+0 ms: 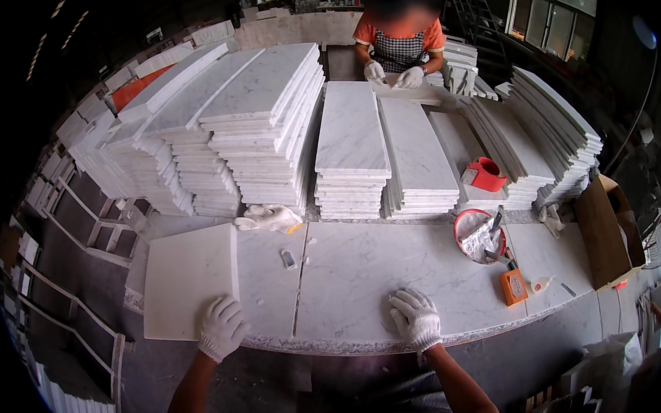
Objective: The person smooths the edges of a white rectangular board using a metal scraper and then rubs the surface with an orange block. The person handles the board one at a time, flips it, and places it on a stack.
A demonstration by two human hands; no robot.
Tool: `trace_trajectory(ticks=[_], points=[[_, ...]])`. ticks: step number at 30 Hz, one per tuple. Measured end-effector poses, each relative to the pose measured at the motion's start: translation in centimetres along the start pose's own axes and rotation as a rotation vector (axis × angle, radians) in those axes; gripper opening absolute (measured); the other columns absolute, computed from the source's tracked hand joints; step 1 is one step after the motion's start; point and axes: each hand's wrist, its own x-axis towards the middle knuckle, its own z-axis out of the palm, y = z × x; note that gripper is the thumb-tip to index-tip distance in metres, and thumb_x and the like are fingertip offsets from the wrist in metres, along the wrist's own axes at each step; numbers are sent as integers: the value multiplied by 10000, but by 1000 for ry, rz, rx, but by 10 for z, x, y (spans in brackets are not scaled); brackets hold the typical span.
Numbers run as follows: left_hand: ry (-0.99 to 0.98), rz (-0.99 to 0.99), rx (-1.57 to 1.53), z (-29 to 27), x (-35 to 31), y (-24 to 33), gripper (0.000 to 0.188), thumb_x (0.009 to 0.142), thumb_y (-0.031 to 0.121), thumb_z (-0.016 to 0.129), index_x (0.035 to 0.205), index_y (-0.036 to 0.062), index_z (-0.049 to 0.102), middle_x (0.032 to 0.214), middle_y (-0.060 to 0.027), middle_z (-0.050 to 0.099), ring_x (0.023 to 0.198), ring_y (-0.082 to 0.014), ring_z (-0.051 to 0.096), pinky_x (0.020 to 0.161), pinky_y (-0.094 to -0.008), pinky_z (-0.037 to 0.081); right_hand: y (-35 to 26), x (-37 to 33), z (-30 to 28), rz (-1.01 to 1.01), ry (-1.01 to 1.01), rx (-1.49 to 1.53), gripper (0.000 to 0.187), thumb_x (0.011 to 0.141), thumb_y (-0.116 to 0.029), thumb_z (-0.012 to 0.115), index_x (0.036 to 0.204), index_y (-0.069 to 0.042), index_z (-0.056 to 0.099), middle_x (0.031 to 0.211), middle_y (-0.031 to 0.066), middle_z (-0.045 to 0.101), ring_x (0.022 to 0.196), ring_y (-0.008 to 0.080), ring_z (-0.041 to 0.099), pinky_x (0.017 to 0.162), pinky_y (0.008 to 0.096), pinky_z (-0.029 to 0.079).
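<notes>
My left hand (223, 328), in a white knitted glove, rests at the near right corner of a square white marble slab (187, 279). Its fingers lie over the slab's edge and do not wrap round it. My right hand (415, 319), gloved alike, lies on the pale marble worktop (372, 272) near the front edge, fingers loosely spread and holding nothing. Between slab and stacks lies a pair of white gloves (267, 218). A small grey piece (288, 259) sits on the worktop close by.
Tall stacks of marble slabs (259, 90) line the far side. At right are a red-rimmed bucket (459, 236) with tools, an orange box (513, 287), a small white bottle (541, 284), red tape (484, 174) and a cardboard box (608, 227). A co-worker (404, 47) in gloves stands opposite.
</notes>
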Motion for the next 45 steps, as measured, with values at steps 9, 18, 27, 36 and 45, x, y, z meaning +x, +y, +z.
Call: trace_trajectory(ticks=[9,18,27,36,45], points=[[-22,-31,10,2,-2,-1,200,816,261,623,864,67,619,1044,-71,597,1147,-273,520,1023,-469,375,-1,1,0,-1,-3,-10,253,818,-205,678,1060,-135,705,1126,62,671,1135,288,592,984,445,452],[-45,-35,-9,4,-3,-3,204,810,257,631,860,60,622,1053,-83,600,1161,-287,516,1024,-478,372,-1,1,-2,3,-10,-1,261,820,-208,674,1070,-140,702,1128,60,670,1138,287,590,982,445,451],[-27,-20,-18,0,-2,-3,188,803,244,633,841,60,617,1030,-80,601,1136,-291,525,1011,-476,382,-3,3,-2,-10,-2,-5,261,812,-198,682,1065,-135,702,1117,68,671,1131,290,591,980,444,453],[-14,-11,-13,-1,4,2,186,821,243,616,850,60,607,1029,-82,595,1130,-286,526,1003,-474,388,-1,2,-2,3,0,-1,253,812,-196,684,1055,-132,708,1122,68,674,1134,287,595,999,444,448],[-47,-25,-15,-7,-2,-2,199,832,243,614,903,57,609,1055,-84,596,1124,-284,527,1010,-469,398,-6,6,2,-12,-5,11,242,801,-177,680,1033,-114,707,1123,69,667,1128,300,591,973,453,450]])
